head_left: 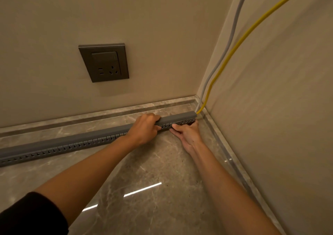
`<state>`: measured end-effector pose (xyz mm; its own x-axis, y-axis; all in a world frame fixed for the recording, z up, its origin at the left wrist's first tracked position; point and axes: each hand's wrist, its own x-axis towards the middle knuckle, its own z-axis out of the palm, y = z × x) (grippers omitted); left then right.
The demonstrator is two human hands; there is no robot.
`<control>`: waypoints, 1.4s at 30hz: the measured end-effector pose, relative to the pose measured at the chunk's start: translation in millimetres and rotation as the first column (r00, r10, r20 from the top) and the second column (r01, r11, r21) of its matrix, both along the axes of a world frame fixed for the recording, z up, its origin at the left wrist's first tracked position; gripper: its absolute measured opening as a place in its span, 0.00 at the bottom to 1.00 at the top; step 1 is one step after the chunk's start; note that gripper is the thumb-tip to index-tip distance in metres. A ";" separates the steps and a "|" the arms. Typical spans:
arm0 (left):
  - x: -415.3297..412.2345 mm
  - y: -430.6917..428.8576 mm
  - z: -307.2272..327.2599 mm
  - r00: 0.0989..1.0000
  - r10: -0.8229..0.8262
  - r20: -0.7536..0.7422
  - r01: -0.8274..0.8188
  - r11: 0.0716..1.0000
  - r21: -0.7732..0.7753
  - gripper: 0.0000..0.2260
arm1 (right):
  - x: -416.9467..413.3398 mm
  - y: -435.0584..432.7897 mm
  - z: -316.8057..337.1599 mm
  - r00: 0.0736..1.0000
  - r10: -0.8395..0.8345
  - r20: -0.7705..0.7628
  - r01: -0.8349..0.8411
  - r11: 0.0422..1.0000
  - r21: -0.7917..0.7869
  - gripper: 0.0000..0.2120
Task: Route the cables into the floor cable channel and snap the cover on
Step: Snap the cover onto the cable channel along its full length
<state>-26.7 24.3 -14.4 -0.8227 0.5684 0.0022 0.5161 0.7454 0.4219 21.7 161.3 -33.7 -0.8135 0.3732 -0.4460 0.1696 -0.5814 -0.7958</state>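
**First:** Grey plastic, first entry?

**Second:** Channel [54, 146], one length, lying on the marble floor [153, 162] near the wall [162, 36]. It runs from the left edge to the corner. The slotted side faces the room, and the cover [180, 116] sits on top.

**First:** Above it?

**Second:** One dark socket [104, 63], set in the wall.

**First:** Hands?

**Second:** Left hand [144, 128] grips the channel, fingers curled over the cover and thumb on the slots. Right hand [187, 132] is just beside it, holding nothing. Its fingers are nearly straight, tips touching the slotted side low by the floor.

**First:** Far right?

**Second:** Grey cable [232, 34] and yellow cable [239, 43] come down the corner side by side and enter the channel's right end.
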 end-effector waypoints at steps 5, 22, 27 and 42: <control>5.0 4.3 0.2 1.000 -0.005 -0.023 0.006 0.999 0.039 0.13 | -3.1 -1.5 -0.1 0.998 -0.060 -0.008 0.060 0.998 -0.007 0.25; -2.6 8.7 7.4 0.999 -0.028 -0.024 0.029 0.999 0.023 0.15 | -2.0 -15.7 -5.2 0.984 0.100 -0.144 -0.125 0.976 -0.178 0.16; -2.8 13.2 0.8 0.995 0.020 -0.093 -0.021 1.000 -0.006 0.14 | -8.6 -22.8 -2.3 0.995 0.049 -0.082 -0.061 0.988 -0.145 0.10; -0.5 -40.8 -26.5 0.968 -0.005 -0.249 -0.045 0.981 -0.191 0.22 | -18.1 -33.1 11.9 0.956 -0.131 0.261 0.080 0.977 0.198 0.12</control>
